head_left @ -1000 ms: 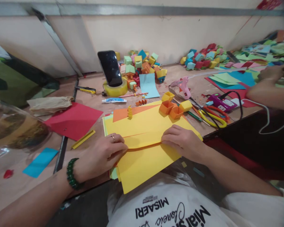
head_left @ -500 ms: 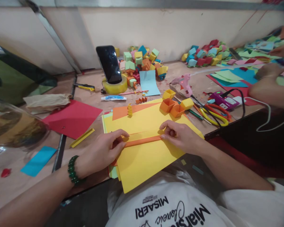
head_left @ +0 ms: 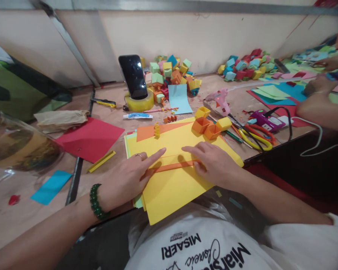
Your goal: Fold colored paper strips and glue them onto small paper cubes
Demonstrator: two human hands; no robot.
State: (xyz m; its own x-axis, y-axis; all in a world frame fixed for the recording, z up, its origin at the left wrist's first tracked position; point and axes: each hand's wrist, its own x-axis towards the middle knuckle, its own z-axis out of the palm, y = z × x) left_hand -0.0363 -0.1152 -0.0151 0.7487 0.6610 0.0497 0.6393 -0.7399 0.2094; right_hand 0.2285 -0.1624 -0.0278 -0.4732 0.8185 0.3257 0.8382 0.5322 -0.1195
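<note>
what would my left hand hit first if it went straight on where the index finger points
Most likely the leftmost orange paper box: the left hand would cross the yellow sheet, passing close by the right hand, though its height over the paper is hard to judge.

The clearest writing is on the white shirt [head_left: 214, 228] of the person, at the bottom of the view. There the name "MISAERI" [head_left: 181, 245] is printed in black capital letters. Just beside it is a small dark emblem [head_left: 180, 236], whose own letters are too tiny to read surely. Near the name is a line in handwriting style [head_left: 202, 252], perhaps "Closeic", but I cannot be certain. Bold larger letters [head_left: 228, 257] seem to read "Miars", and the rest of this word is not clear. The blue and white tube [head_left: 138, 116] on the table [head_left: 109, 118] carries print too small to read.
</note>
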